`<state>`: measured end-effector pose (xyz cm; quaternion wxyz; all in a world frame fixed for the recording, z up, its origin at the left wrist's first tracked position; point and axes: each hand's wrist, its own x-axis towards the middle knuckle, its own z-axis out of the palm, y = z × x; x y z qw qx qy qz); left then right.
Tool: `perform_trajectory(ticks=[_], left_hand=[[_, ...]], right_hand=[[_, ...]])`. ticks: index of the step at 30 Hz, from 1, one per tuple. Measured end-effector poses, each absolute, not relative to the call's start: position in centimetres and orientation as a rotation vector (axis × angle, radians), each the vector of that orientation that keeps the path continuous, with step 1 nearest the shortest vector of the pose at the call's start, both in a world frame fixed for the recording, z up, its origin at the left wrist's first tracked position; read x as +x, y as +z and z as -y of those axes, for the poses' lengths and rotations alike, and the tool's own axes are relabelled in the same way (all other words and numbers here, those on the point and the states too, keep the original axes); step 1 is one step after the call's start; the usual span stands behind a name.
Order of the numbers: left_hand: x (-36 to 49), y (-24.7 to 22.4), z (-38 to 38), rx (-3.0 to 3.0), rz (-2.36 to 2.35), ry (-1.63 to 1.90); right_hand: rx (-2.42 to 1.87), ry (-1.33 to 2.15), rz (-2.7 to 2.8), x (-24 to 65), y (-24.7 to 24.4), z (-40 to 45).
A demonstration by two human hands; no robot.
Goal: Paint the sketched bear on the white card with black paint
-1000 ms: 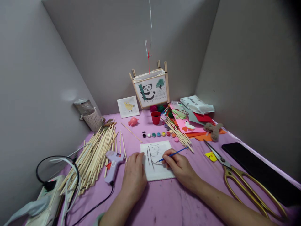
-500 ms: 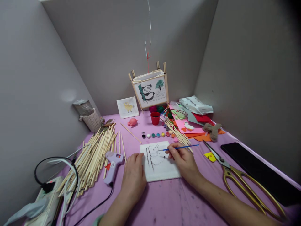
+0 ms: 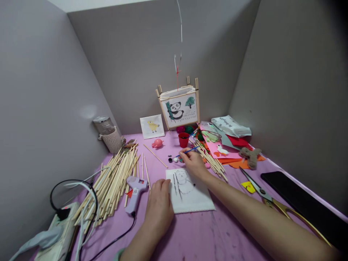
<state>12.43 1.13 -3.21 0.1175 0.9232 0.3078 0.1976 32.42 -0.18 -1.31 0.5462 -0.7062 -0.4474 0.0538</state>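
My right hand (image 3: 194,163) is closed around a thin blue paintbrush (image 3: 193,149). The brush's tip reaches down to the black paint pot (image 3: 170,160) at the left end of a row of small paint pots, most of which my hand covers. Fingers stretched forward, my left hand (image 3: 160,203) lies flat against the left edge of a white square canvas (image 3: 199,204). On the canvas is a sketch of a panda, with two dark upright lines at its left and one black dab at its right.
Behind the paints stand a red cup (image 3: 183,140), a chick picture (image 3: 152,127) and a hanging panda lantern (image 3: 179,110). Wooden sticks (image 3: 115,185) and a glue gun (image 3: 136,195) lie left. Right are gold-handled scissors (image 3: 268,197), a black phone-like slab (image 3: 299,203) and coloured paper (image 3: 235,162).
My right hand has moved forward and left with the paintbrush, from the canvas to the black paint. My left hand stays at the canvas edge. The whole view has shifted slightly.
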Motion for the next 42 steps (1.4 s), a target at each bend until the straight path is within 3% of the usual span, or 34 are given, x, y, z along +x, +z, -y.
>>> perform_trajectory(ticks=[13,20,24,29,42], left_hand=[[12.4,-3.2,-1.1,2.649,-0.889,0.599],[13.6,0.3,-2.7,2.512,-0.898,0.841],[16.7,2.7,-7.0,2.427,-1.053,0.599],[20.2,2.1,-12.3,2.414,-0.958,0.404],[21.7,0.7,-15.1,2.445,-0.841,0.300]], right_hand=[[-1.669,-0.098,1.205,31.0,-2.0,-0.4],[-1.614,0.070,1.040,31.5,-3.0,-0.7],[-1.603,0.157,0.932,31.5,-3.5,-1.2],[-1.590,0.162,0.906,31.2,-3.8,-0.9],[-1.616,0.108,0.885,31.0,-3.4,-0.4]])
